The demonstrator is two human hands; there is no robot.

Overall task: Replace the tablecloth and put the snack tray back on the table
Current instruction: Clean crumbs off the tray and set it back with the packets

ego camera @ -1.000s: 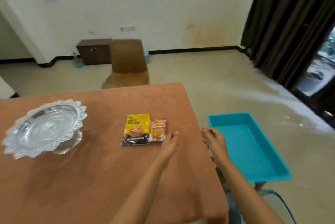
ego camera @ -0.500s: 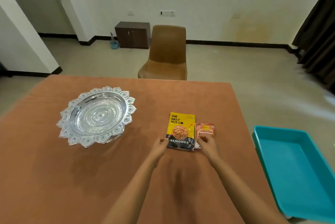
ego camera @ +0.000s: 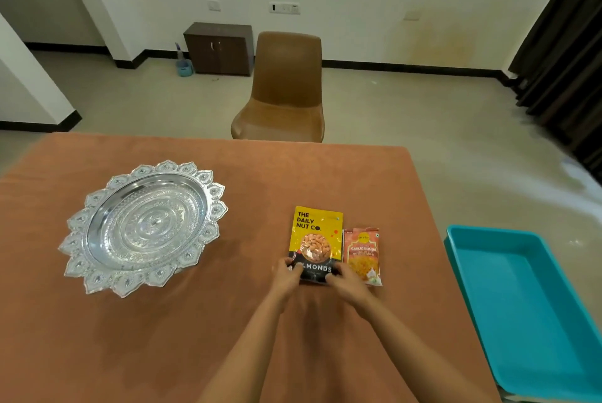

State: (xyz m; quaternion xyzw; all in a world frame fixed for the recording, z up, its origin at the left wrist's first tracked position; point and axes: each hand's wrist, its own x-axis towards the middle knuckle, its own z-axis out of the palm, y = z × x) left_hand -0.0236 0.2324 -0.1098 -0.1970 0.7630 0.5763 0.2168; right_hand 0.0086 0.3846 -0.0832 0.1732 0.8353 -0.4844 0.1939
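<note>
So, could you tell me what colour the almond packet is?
The almond packet is yellow above, black below; head view.

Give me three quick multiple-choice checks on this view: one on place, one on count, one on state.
1. Where does the tray stand relative to the almond pack?
A. to its left
B. to its right
C. on top of it

2. How many snack packs lie on the tablecloth?
A. one
B. two
C. four

3. What are the left hand and right hand doing?
A. lifting the tray
B. lying flat, apart from everything
C. holding the almond pack's near edge

Answers:
1 A: the tray sits on the tablecloth's left part, the almond pack right of centre.
2 B: only the almond pack and the orange pack beside it.
3 C: fingers of both hands curl at its near edge.
</note>
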